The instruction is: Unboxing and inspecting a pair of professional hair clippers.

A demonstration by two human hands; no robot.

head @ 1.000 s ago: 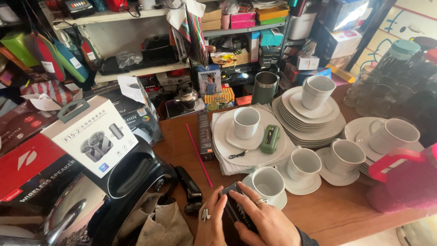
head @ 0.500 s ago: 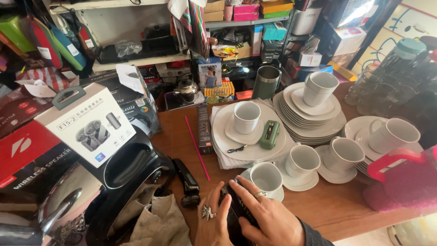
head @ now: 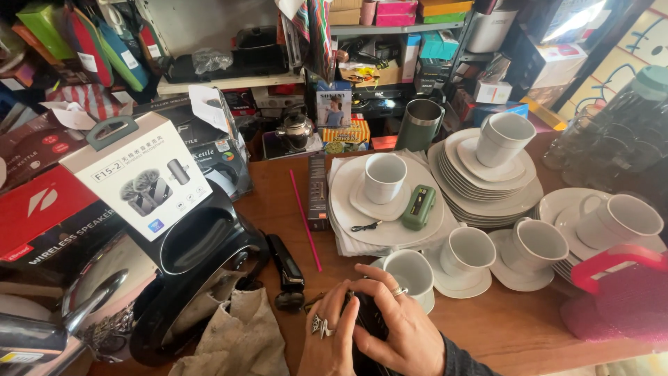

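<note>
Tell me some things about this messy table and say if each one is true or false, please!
1. Both hands, left hand and right hand, hold one small black thing. True.
2. The green gadget lies inside a cup. False: it lies on a white plate, beside the cup.
3. A pink stick lies on the wooden table. True.
4. The plate stack at the back has nothing on top. False: a white mug stands on it.
5. The right hand wears a ring. True.
</note>
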